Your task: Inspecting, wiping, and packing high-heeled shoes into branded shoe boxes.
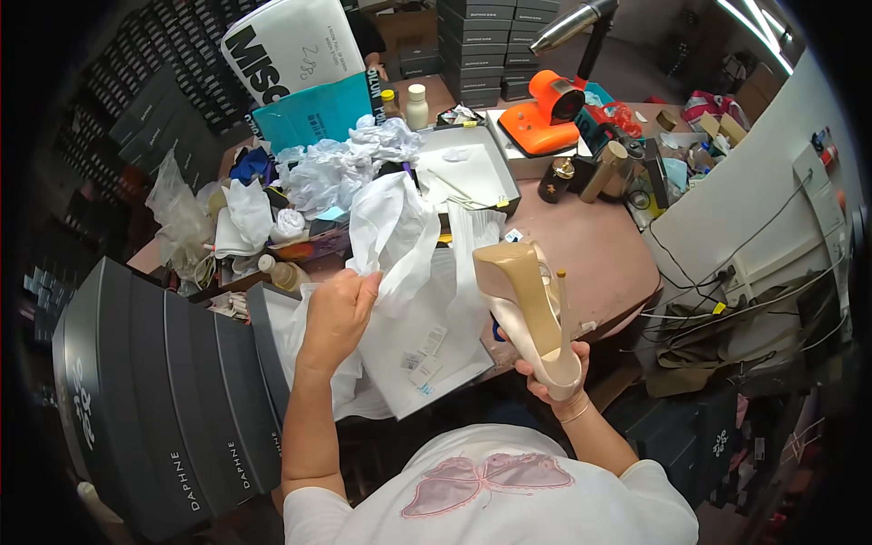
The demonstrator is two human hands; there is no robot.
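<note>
Landmark: the white-lined shoebox (463, 359) at the near table edge. White tissue paper (395, 227) is spread over it, and its upper part is gripped by the left hand (341, 313), above the box's left side. Left fingers are curled into a near fist, thumb pressed to index, paper pinched between; the tips are partly hidden.

Beige high-heeled shoe (538, 309) is held just right of the box by the right hand (556, 374). Right fingers are wrapped around the heel end, no gap seen; some are hidden behind the shoe. Sole is turned to the camera, toe pointed away from the wearer, thin heel on the right. Whether the table is touched by the toe can't be told.

Small white packets (423, 356) are laid on the box's white surface. Behind the box: second open box (472, 156), crumpled white paper (345, 168). Behind and right: orange machine (536, 127), dark bottle (555, 184). Left: large dark boxes (163, 391), lined up in a row.
</note>
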